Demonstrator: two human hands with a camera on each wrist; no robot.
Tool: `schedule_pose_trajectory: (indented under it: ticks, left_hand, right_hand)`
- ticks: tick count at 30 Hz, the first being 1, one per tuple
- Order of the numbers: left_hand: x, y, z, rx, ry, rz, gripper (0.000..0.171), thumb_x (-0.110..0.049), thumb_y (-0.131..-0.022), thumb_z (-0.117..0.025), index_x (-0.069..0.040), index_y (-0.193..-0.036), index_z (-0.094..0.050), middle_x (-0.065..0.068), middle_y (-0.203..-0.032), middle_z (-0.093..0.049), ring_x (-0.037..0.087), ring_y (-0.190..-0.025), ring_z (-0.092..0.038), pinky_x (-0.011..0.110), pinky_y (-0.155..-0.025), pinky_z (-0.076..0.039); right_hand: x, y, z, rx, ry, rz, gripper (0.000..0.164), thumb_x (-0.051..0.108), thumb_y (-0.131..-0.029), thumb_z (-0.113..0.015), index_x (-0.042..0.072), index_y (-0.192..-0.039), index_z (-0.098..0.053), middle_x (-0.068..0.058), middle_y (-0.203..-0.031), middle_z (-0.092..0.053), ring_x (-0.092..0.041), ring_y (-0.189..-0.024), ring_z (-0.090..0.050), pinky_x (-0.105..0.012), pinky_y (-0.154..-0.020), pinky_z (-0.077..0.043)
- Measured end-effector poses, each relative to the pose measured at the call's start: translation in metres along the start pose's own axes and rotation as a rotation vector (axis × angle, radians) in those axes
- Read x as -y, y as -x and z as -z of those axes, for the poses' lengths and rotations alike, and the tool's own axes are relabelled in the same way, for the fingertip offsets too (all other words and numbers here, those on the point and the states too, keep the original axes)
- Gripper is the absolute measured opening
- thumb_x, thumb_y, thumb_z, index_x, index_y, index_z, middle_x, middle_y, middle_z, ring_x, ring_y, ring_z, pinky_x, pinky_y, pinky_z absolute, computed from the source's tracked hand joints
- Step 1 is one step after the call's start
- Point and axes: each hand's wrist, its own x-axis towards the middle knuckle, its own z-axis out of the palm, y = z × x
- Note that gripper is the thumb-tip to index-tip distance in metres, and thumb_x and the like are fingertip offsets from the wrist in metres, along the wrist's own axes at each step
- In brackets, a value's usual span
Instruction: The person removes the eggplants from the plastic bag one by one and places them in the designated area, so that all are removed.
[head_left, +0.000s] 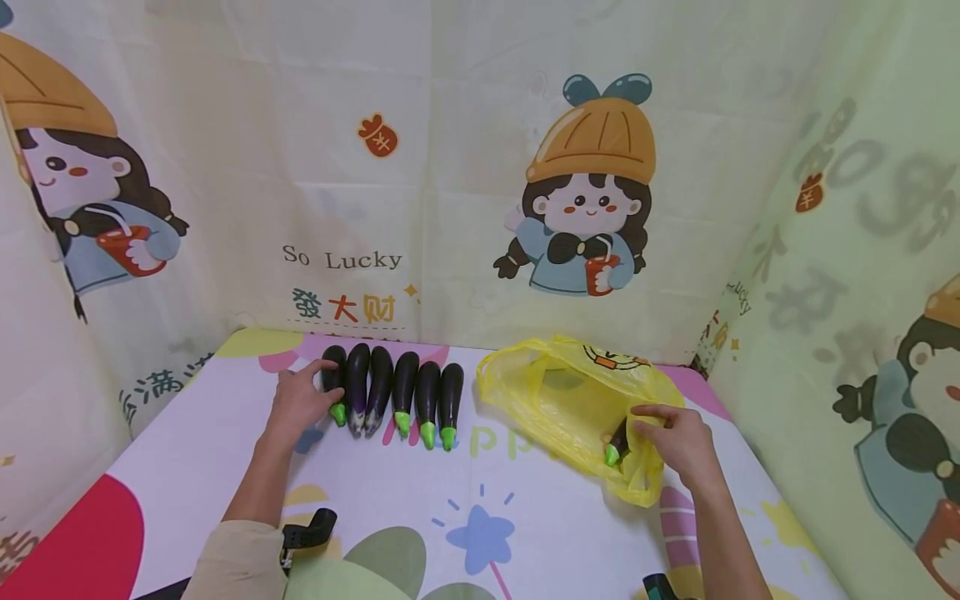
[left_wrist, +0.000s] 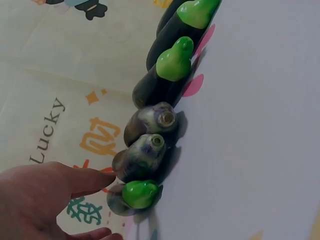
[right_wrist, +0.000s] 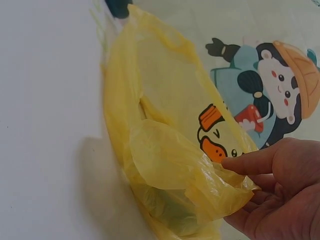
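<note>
Several dark eggplants (head_left: 406, 383) lie side by side in a row, most with green stem ends towards me and two with pale, mottled ends. My left hand (head_left: 296, 400) is at the leftmost eggplant (left_wrist: 140, 194), thumb and fingers spread apart on either side of it. Whether they press on it I cannot tell. On the right, my right hand (head_left: 678, 442) pinches the rim of a yellow plastic bag (head_left: 517, 392) between thumb and fingers. The bag's mouth gapes, and one eggplant (head_left: 617, 443) with a green end shows inside it.
The table (head_left: 570, 542) has a printed white cover. Behind it hangs a cloth backdrop (head_left: 450, 208) with cartoon figures, and another cloth side (head_left: 847, 275) stands at the right. A black device (head_left: 311, 531) is on my left wrist.
</note>
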Motion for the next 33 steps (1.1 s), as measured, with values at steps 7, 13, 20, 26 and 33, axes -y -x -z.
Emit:
schedule_pose_trajectory:
  ticks: [7,13,20,26,33]
  left_hand:
    - [-0.02,0.005,-0.006,-0.135,0.064,-0.035,0.046,-0.017,-0.096,-0.066,-0.006,-0.14,-0.057,0.037,-0.132,-0.037,0.051,-0.118,-0.04,0.065,-0.097,-0.046]
    - [-0.051,0.011,-0.016,-0.137,0.077,-0.167,0.03,-0.013,-0.097,-0.065,-0.007,-0.126,-0.067,0.022,-0.108,-0.052,0.035,-0.097,-0.049,0.046,-0.078,-0.046]
    - [-0.076,0.017,-0.033,-0.098,0.1,-0.276,0.023,-0.01,-0.096,-0.068,-0.007,-0.118,-0.071,0.011,-0.092,-0.06,0.026,-0.087,-0.054,0.035,-0.073,-0.047]
    - [-0.087,0.021,-0.048,-0.023,0.16,-0.282,0.023,-0.011,-0.096,-0.07,-0.009,-0.119,-0.072,0.009,-0.092,-0.065,0.024,-0.084,-0.059,0.032,-0.074,-0.054]
    - [-0.102,0.022,-0.068,0.083,0.218,-0.286,0.024,-0.012,-0.095,-0.073,-0.011,-0.119,-0.074,0.006,-0.093,-0.069,0.021,-0.083,-0.06,0.029,-0.073,-0.055]
  right_hand:
    - [0.0,0.001,0.0,-0.004,-0.006,0.009,0.035,0.018,-0.099,-0.066,0.001,-0.129,-0.071,-0.032,-0.146,-0.053,-0.042,-0.125,-0.049,-0.027,-0.076,-0.052]
    - [0.001,0.001,0.002,-0.001,-0.009,0.015,0.037,0.019,-0.099,-0.066,0.001,-0.13,-0.071,-0.033,-0.146,-0.053,-0.042,-0.124,-0.05,-0.029,-0.078,-0.054]
    - [0.0,0.0,0.002,0.001,-0.009,0.015,0.037,0.019,-0.099,-0.067,0.001,-0.13,-0.071,-0.032,-0.145,-0.054,-0.042,-0.125,-0.05,-0.03,-0.079,-0.055]
    - [-0.001,-0.001,0.001,0.006,-0.008,0.005,0.036,0.02,-0.099,-0.067,0.001,-0.129,-0.071,-0.031,-0.144,-0.055,-0.041,-0.122,-0.051,-0.028,-0.078,-0.055]
    - [-0.002,-0.001,0.001,-0.004,0.007,0.012,0.036,0.02,-0.098,-0.066,0.001,-0.129,-0.072,-0.031,-0.142,-0.057,-0.04,-0.121,-0.052,-0.028,-0.077,-0.055]
